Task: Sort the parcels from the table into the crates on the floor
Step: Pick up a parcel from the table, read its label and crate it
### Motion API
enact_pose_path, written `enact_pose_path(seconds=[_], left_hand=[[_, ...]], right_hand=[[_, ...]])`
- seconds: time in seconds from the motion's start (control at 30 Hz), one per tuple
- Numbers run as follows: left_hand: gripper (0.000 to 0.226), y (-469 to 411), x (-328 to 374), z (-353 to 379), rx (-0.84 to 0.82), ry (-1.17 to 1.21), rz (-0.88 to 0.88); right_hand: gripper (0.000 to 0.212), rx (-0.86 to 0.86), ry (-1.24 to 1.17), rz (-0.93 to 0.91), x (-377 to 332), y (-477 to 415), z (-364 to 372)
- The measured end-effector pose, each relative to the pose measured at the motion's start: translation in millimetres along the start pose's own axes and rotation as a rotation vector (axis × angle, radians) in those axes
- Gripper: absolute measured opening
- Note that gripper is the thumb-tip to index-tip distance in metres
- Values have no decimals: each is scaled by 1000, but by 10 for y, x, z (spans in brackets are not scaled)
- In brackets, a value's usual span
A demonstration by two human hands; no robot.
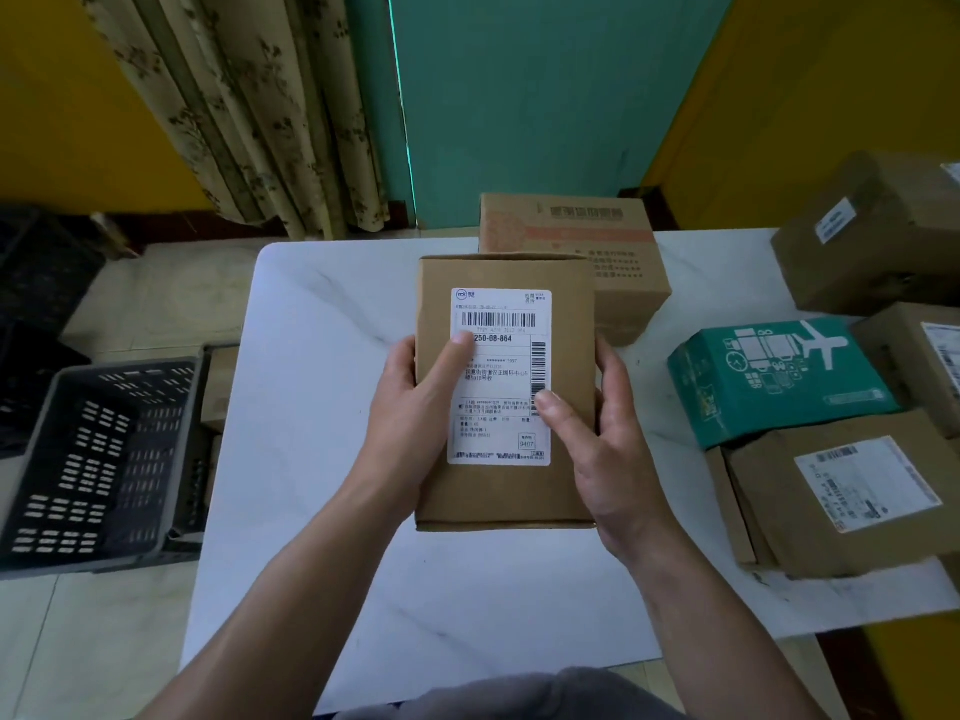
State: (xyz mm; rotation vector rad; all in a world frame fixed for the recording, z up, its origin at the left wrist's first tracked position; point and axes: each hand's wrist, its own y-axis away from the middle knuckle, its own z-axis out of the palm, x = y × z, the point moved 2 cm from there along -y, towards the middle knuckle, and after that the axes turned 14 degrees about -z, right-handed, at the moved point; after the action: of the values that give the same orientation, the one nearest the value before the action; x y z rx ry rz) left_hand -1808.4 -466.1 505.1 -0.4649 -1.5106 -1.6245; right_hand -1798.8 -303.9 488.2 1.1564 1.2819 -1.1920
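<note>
I hold a brown cardboard parcel [506,491] with a white shipping label facing up, above the middle of the white table [322,407]. My left hand [410,407] grips its left side with the thumb on the label. My right hand [602,439] grips its right side, thumb on the label's lower right. A grey slotted crate [93,459] stands on the floor to the left of the table. A second, darker crate [36,283] is behind it at the far left.
A larger brown box with orange print [613,236] stands on the table behind the held parcel. On the right lie a teal box [774,381] and several brown labelled parcels [841,491]. A small carton [221,387] sits between crate and table. A curtain [249,111] hangs at the back.
</note>
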Motion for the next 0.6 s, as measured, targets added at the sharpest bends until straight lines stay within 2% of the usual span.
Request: enact_pose_path(seconds=[0.1,0.27,0.6], left_hand=[[27,15,-5,18,5,18,2],[25,65,-31,34,7,-27,51],[22,95,-34,54,-32,-18,74]], right_hand=[[56,-8,-2,28,-43,-42,-39],[43,63,12,48,-128,-135,-51],[41,133,110,12,-190,-244,40]])
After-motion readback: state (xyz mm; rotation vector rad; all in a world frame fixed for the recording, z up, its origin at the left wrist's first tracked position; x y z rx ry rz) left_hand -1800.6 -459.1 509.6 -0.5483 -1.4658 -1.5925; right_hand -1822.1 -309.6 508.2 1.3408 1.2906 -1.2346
